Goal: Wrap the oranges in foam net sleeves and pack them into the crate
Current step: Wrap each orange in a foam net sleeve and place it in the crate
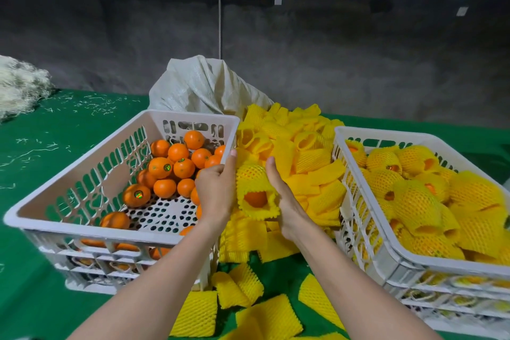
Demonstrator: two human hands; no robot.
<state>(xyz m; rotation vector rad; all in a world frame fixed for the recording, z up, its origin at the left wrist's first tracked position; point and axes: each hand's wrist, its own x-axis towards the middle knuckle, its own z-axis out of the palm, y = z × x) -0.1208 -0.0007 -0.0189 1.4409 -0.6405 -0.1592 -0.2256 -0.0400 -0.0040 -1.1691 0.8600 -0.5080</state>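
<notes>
Oranges (pixel 171 165) with no wrapping were heaped in the far right part of the left crate (pixel 82 230), several of them marked with small stickers. One orange (pixel 255 199) was seen through the open end of a yellow foam net sleeve (pixel 252 178), which was held up between both hands over the space between the two crates. The sleeve was gripped on its left side by the left hand (pixel 216 190), whose fingers were curled, with one fingertip raised against the net. On its right side it was cupped by the right hand (pixel 284 201), the thumb laid straight up along the net; the other fingers were hidden behind the sleeve. Wrapped oranges (pixel 419 201) were piled in the right crate (pixel 386 134). Loose sleeves (pixel 306 163) were heaped between the crates, and more were scattered flat on the green cloth (pixel 33 146) near the forearms. A pale woven sack (pixel 204 85) was slumped behind the heap. A mass of white shreds (pixel 19 85) was seen at the far left edge.
</notes>
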